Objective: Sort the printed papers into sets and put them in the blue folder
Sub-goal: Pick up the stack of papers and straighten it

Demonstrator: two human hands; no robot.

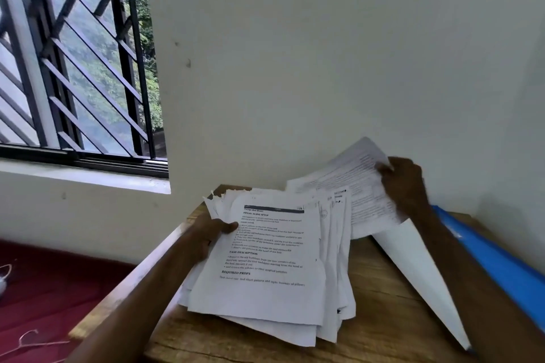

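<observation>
**Desk:** Start at the hands. What have you got?

**Me:** My left hand (211, 230) is clamped on the left edge of the paper stack (265, 268), thumb on top of the printed front page, fingers underneath. The stack is fanned and untidy, resting on the wooden table (380, 298) toward its left side. My right hand (404, 183) is raised near the back of the table, pinching the far corner of a single printed sheet (362, 194) between thumb and fingers, so neither hand is free.

**Desk:** And the folder?

**Me:** The blue folder (501, 268) lies along the table's right edge, open I think, with its white inner flap (418, 274) showing beside the blue. Its long axis runs from the back right corner toward the near right corner, on a diagonal in my view. My right forearm crosses over it.

**Desk:** So which hand does the filing?

**Me:** The right, I'd judge. The folder sits directly below and to the right of that hand, while the left is across the whole stack from it. The lifted sheet overlaps the stack's back right corner and hangs just above the folder's far end, so it could go down there or beside the stack to start a set. I can't tell how many sets exist yet; I see no separate piles on the table.
</observation>
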